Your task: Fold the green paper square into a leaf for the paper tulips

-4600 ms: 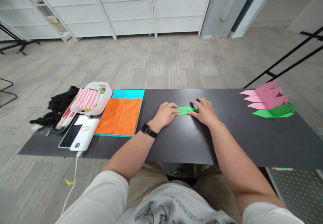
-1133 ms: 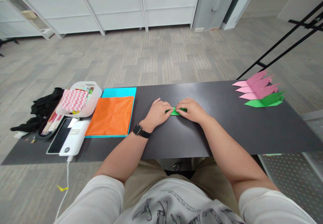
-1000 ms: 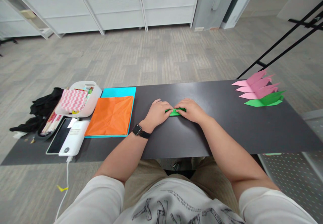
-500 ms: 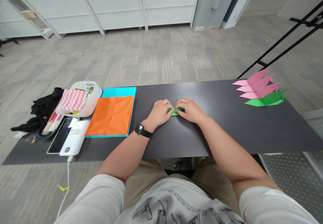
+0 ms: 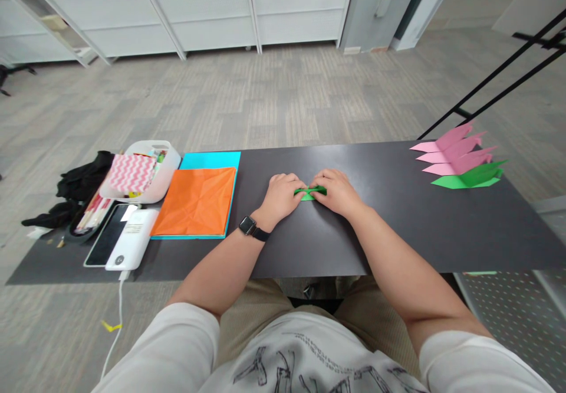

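Observation:
A small piece of folded green paper (image 5: 308,196) lies on the dark table in front of me, mostly covered by my fingers. My left hand (image 5: 283,195), with a black watch (image 5: 248,225) on its wrist, pinches the paper's left end. At the right end, my right hand (image 5: 333,191) grips it the same way. Thumbs and fingertips of both hands almost meet over the middle, where a raised fold shows. How the paper is folded underneath is hidden.
Several folded paper pieces, pink (image 5: 455,148) and green (image 5: 471,177), stand at the table's (image 5: 398,228) right end. To the left are orange paper (image 5: 197,201) over blue sheets, a white basket (image 5: 170,169), a phone (image 5: 104,239), a white power bank (image 5: 131,242) with a cable, and black cloth (image 5: 84,174).
Both hands keep hold of the green paper, and the fingers have shifted only slightly on it. The whole view has moved a little.

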### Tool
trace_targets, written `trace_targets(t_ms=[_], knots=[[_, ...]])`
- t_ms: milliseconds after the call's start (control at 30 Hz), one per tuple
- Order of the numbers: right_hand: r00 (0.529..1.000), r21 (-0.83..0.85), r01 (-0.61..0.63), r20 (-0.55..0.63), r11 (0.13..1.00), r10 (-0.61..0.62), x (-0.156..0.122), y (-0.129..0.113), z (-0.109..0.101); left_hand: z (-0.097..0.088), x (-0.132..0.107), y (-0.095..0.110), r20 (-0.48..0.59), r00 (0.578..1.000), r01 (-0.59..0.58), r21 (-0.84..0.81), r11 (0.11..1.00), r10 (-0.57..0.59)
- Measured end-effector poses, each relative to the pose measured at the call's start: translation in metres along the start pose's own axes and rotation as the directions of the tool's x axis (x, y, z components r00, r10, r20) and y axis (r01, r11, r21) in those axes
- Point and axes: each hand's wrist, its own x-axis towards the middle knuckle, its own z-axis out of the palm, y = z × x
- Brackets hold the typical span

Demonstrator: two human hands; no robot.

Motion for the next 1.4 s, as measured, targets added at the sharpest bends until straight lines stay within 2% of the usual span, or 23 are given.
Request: trace_targets(t_ms=[400, 800, 1133, 1400], knots=[[0.997, 0.022, -0.081, 0.020, 0.996, 0.080, 0.001, 0.002, 0.005, -0.002, 0.003, 0.001, 0.020, 0.999, 0.040, -0.018, 0.999, -0.040], [0.996, 0.024, -0.088, -0.009, 0.996, 0.089, 0.002, 0.000, 0.008, -0.001, 0.003, 0.005, 0.010, 1.000, -0.003, 0.008, 1.000, 0.003], [0.998, 0.027, -0.037, -0.045, 0.999, 0.039, 0.002, -0.013, -0.005, -0.008, 0.003, 0.007, -0.036, 0.998, -0.054, 0.019, 0.998, 0.055], [0.993, 0.070, -0.007, -0.116, 0.998, 0.015, -0.001, -0.010, -0.016, -0.017, 0.000, 0.010, -0.122, 0.989, -0.081, 0.018, 0.997, 0.082]])
